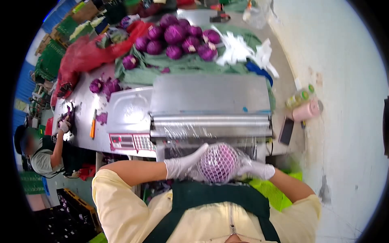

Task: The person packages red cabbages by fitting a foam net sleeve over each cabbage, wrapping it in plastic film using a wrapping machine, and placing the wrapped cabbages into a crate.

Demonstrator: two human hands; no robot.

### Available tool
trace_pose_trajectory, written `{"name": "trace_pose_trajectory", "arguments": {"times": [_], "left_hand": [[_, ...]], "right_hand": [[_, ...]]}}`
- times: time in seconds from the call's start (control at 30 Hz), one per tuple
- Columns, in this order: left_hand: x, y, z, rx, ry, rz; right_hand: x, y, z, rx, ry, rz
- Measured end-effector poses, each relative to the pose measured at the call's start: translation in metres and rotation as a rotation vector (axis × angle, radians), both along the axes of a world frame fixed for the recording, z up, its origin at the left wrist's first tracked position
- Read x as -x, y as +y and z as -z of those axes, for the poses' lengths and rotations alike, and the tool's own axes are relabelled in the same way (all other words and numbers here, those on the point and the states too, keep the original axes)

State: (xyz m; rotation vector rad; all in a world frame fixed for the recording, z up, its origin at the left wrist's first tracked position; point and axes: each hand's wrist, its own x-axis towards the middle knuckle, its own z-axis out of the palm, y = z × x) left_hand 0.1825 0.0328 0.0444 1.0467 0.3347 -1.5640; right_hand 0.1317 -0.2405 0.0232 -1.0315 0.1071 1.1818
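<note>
Between my gloved hands sits a red cabbage (219, 163) in a white foam net, with clear plastic film around it. My left hand (187, 162) presses on its left side, fingers stretched along the net. On the other side, my right hand (253, 168) grips the cabbage and film, its fingers partly hidden by the plastic. Just beyond is a film wrapping machine (210, 95) with a film roll (210, 121) along its near edge. A weighing scale (130, 111) with a keypad stands left of the machine.
Several red cabbages (175, 34) are piled on green cloth behind the machine, beside white foam nets (235, 48). An orange-handled knife (93, 124) lies left. A phone (286, 131) and pink bottle (306, 111) are at right. A co-worker (48, 156) stands at left.
</note>
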Motion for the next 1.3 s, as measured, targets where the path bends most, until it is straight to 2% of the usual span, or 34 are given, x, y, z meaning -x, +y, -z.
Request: {"name": "trace_pose_trajectory", "arguments": {"times": [0.03,0.07,0.1,0.13,0.17,0.2,0.23,0.27,0.33,0.37,0.4,0.43,0.47,0.5,0.53,0.6,0.67,0.73,0.77,0.8,0.83,0.87,0.9,0.93,0.97,1.03,1.07,1.1,1.13,1.2,1.27,1.3], "left_hand": [[0.011,0.001,0.014,0.117,0.067,-0.059],[0.019,0.008,0.027,-0.006,-0.073,-0.038],[0.032,0.017,0.040,0.031,-0.158,-0.125],[0.046,0.026,0.050,0.065,-0.251,-0.213],[0.062,0.034,0.048,0.021,-0.527,-0.219],[0.076,0.041,0.043,-0.022,-0.809,-0.226],[0.086,0.052,0.031,-0.211,-0.800,-0.160],[0.099,0.056,0.033,-0.427,-0.980,-0.183],[0.116,0.060,0.035,-0.284,-0.946,-0.498],[0.118,0.049,0.036,-0.244,-1.018,-0.613],[0.115,0.041,0.035,-0.243,-1.018,-0.608],[0.109,0.032,0.032,-0.252,-0.949,-0.678],[0.104,0.026,0.030,-0.262,-0.878,-0.751],[0.102,0.022,0.029,-0.163,-0.624,-0.894],[0.103,0.022,0.028,-0.050,-0.495,-0.981],[0.108,0.030,0.015,-0.166,-0.348,-1.037],[0.127,0.044,0.033,-0.222,-0.270,-1.004],[0.149,0.055,0.071,-0.508,-0.211,-0.851],[0.156,0.064,0.096,-0.514,-0.230,-0.638],[0.161,0.060,0.131,-0.522,-0.185,-0.620],[0.162,0.065,0.170,-0.399,-0.180,-0.540],[0.164,0.042,0.210,-0.157,-0.209,-0.644],[0.158,0.025,0.202,-0.179,-0.303,-0.427],[0.152,0.008,0.192,-0.190,-0.407,-0.212],[0.156,0.006,0.205,0.217,0.148,-0.623],[0.162,-0.001,0.215,0.214,0.190,-0.644],[0.160,-0.001,0.205,0.194,0.075,-0.594],[0.160,0.000,0.196,0.158,-0.096,-0.523],[0.158,0.004,0.185,0.102,-0.315,-0.439],[0.147,0.015,0.154,-0.033,-0.932,-0.255],[0.124,0.022,0.110,-0.058,-1.556,-0.206],[0.111,0.022,0.083,0.020,-1.760,-0.226]], "right_hand": [[0.007,0.001,-0.004,0.053,-0.005,0.037],[0.014,0.002,0.003,0.033,0.011,0.051],[0.022,0.003,0.010,0.013,0.026,0.065],[0.033,0.007,0.009,-0.071,0.075,0.203],[0.041,0.005,0.004,-0.069,0.089,0.214],[0.045,0.000,-0.001,-0.166,0.337,0.355],[0.052,-0.004,-0.003,-0.264,0.587,0.495],[0.064,-0.008,-0.003,-0.261,0.591,0.499],[0.099,-0.013,-0.004,0.230,-0.224,0.500],[0.109,-0.007,-0.005,0.533,-0.602,0.430],[0.116,-0.010,0.005,0.533,-0.600,0.434],[0.123,-0.016,0.024,0.456,-0.354,0.623],[0.119,-0.012,0.020,0.373,-0.103,0.798],[0.116,-0.002,0.012,0.497,-0.114,1.029],[0.116,-0.012,0.010,0.499,-0.107,1.025],[0.122,-0.037,0.011,0.466,-0.155,0.974],[0.132,-0.037,0.026,0.531,-0.096,0.967],[0.149,-0.035,0.061,0.658,0.071,0.810],[0.152,-0.023,0.078,0.651,0.030,0.811],[0.158,-0.018,0.125,0.803,-0.545,0.485],[0.163,-0.012,0.170,1.032,-1.138,0.284],[0.154,0.008,0.182,1.009,-1.137,0.193],[0.140,0.033,0.156,0.869,-1.006,0.177],[0.142,0.047,0.142,0.704,-0.837,0.356],[0.144,0.061,0.128,0.536,-0.673,0.541],[0.141,0.062,0.135,0.550,-0.658,0.443],[0.136,0.065,0.123,0.619,-0.690,0.382],[0.139,0.075,0.109,0.171,-0.074,0.827],[0.137,0.079,0.104,0.047,0.003,0.860],[0.131,0.092,0.071,-0.009,-0.175,0.817],[0.116,0.095,0.035,0.371,-0.914,0.187],[0.127,0.105,0.061,0.104,-0.699,0.303]]}}
